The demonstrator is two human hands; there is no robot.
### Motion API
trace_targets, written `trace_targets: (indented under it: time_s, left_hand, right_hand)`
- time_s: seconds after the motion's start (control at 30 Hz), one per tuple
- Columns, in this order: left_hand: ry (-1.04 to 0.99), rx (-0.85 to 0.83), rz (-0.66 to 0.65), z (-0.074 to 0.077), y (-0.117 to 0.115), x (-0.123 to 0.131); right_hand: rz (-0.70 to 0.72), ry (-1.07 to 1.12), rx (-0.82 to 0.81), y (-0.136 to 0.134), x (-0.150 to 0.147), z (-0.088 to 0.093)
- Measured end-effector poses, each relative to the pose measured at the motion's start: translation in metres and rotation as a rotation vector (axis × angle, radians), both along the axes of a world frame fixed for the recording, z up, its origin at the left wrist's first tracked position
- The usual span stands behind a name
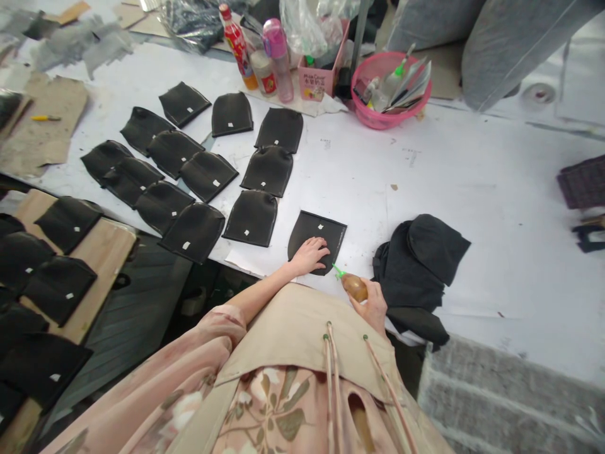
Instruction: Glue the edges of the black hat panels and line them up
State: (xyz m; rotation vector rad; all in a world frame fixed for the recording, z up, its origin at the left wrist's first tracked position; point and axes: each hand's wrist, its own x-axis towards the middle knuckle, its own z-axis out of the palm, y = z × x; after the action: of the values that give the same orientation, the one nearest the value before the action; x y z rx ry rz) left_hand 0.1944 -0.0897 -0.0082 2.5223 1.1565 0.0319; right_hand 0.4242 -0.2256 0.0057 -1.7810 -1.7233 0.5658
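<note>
A black curved-edge panel (309, 228) with a small white tag lies flat on the white table in front of me. My left hand (311, 255) rests on it with the fingers spread, holding nothing. In my right hand (373, 304) is a squeeze bottle (354, 287) of amber liquid with a green nozzle. Its tip points at the lower right edge of the panel; whether it touches I cannot tell. Right of that hand sits a pile of black fabric pieces (420, 261).
Several similar black panels (250, 217) are spread over the table's left part, more on a wooden board (113, 243) at lower left. Along the back stand a red bottle (236, 47), a pink-capped bottle (283, 69), a pink box (316, 82) and a pink basket (390, 118).
</note>
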Motion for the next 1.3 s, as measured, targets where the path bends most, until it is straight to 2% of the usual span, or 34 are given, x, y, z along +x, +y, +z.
trace_targets:
  time_s: [0.23, 0.47, 0.77, 1.3]
  left_hand:
    - [-0.025, -0.022, 0.003, -0.002, 0.0, 0.001]
    - [-0.018, -0.019, 0.035, 0.004, -0.001, 0.006]
    - [-0.004, -0.035, 0.063, 0.007, -0.002, 0.01]
    - [0.009, 0.019, 0.075, -0.006, -0.004, 0.009]
  right_hand:
    - [-0.017, 0.038, 0.012, -0.004, 0.002, -0.005]
    - [-0.049, 0.085, 0.031, 0.003, 0.002, -0.004]
    - [-0.001, 0.116, 0.017, -0.008, -0.001, -0.007]
    - [0.059, 0.227, -0.092, -0.015, 0.002, -0.008]
